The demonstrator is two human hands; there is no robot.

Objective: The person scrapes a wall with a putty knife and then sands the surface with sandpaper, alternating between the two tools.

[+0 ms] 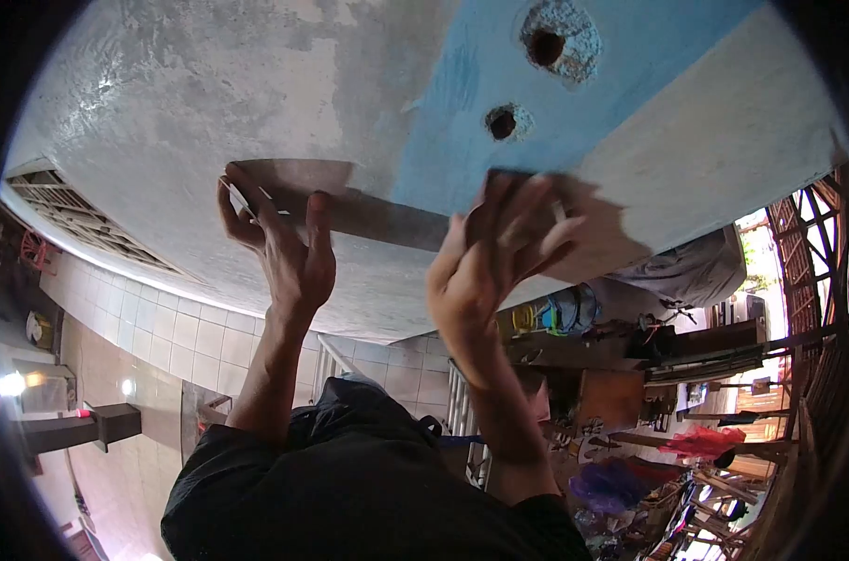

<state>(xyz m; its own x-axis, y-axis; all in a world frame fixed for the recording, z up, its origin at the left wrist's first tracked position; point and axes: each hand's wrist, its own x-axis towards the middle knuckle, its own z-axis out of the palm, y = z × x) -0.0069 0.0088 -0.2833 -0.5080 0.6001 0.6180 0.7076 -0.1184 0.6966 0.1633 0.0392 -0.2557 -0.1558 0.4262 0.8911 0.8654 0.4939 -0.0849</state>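
Observation:
In front of me a wall (349, 84) fills the upper view, grey and patchy with a light-blue painted band (452, 103). My left hand (291, 257) is raised to the grey part, its thumb pointing up apart from the bent fingers. Between those fingers a thin white-edged piece (241, 198) shows. My right hand (490, 257) is up at the lower end of the blue band, fingers curled towards the surface. Dark shade covers its fingertips, and I cannot tell what they hold. Shadows of both hands fall on the wall.
Two rough holes, a larger one (548, 47) and a smaller one (502, 122), pierce the blue band. A slatted vent (87, 220) is at left. White ladder rails (455, 402) show below me, above a tiled floor (200, 341). Cluttered household goods (621, 477) lie at lower right.

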